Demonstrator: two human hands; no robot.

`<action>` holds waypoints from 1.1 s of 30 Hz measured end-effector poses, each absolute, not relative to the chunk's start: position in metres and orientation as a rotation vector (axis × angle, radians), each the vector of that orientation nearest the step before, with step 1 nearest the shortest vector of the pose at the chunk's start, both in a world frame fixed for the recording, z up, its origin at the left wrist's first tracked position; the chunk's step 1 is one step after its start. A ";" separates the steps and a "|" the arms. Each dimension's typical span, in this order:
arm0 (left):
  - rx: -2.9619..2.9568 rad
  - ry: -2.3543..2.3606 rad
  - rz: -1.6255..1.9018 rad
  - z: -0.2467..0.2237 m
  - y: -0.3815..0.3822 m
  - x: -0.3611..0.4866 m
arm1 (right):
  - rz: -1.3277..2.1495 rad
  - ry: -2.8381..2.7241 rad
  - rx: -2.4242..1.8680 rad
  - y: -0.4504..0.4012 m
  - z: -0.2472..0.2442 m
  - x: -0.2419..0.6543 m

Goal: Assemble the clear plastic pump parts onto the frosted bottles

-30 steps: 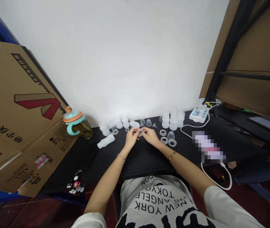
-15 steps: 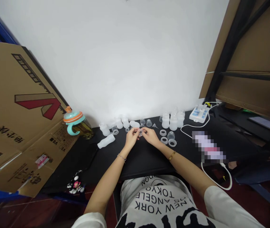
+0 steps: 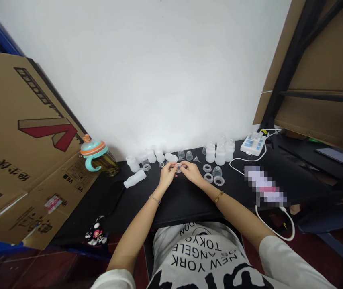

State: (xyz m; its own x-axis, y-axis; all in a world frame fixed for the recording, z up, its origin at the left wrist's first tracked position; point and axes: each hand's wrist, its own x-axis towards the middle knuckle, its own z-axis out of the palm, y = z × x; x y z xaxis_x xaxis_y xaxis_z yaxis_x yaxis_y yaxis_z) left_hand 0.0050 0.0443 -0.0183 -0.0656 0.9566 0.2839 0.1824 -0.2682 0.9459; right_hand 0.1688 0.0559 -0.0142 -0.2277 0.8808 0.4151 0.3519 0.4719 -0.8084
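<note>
Head view: well left of the grip, a flattened cardboard carton [image 3: 29,168] is being leaned against the wall, with a teal-and-orange sippy cup [image 3: 97,156] standing just beside it on the black table [image 3: 186,204]. Nearer the grip, a white plastic bottle [image 3: 134,179] is lying on its side, while upright white bottles [image 3: 151,155] are standing behind it, with a clear collar [image 3: 146,167] among them. At the centre, a small clear ring [image 3: 178,168] is being pinched between the fingertips [image 3: 174,164] of the left hand [image 3: 167,176] and the right hand [image 3: 192,173], both closed on it above the table, just in front of a white oval piece [image 3: 170,157]. Its exact shape is being partly hidden by them. To the right of the grip, clear cups [image 3: 189,155], ring-shaped collars [image 3: 208,178] and upright bottles [image 3: 220,155] are being kept close together, and a white control unit [image 3: 252,143] is trailing a white cable [image 3: 251,157] further right. Slippage is being judged the main risk: a part this small and smooth could be squeezed from the pinch by uneven pressure, then lost among the clear pieces. A careless nudge could also knock the light bottles over.
</note>
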 end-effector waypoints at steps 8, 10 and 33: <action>1.489 1.252 1.393 -0.017 0.043 0.005 | 0.738 -1.790 -1.051 0.056 -0.015 0.168; 1.489 1.250 1.394 -0.017 0.043 0.005 | 0.738 -1.799 -1.053 0.056 -0.015 0.168; 1.517 1.286 1.377 -0.018 0.045 0.005 | 0.615 -1.845 -1.028 0.055 -0.013 0.169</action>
State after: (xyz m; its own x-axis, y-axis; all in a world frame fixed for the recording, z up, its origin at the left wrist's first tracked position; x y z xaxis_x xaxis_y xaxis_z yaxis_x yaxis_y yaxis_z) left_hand 0.0048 0.0448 -0.0182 -0.0615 0.9600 0.2730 0.2068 -0.2553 0.9445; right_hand 0.1686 0.0551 -0.0128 -0.2418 0.8486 0.4705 0.3962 0.5290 -0.7505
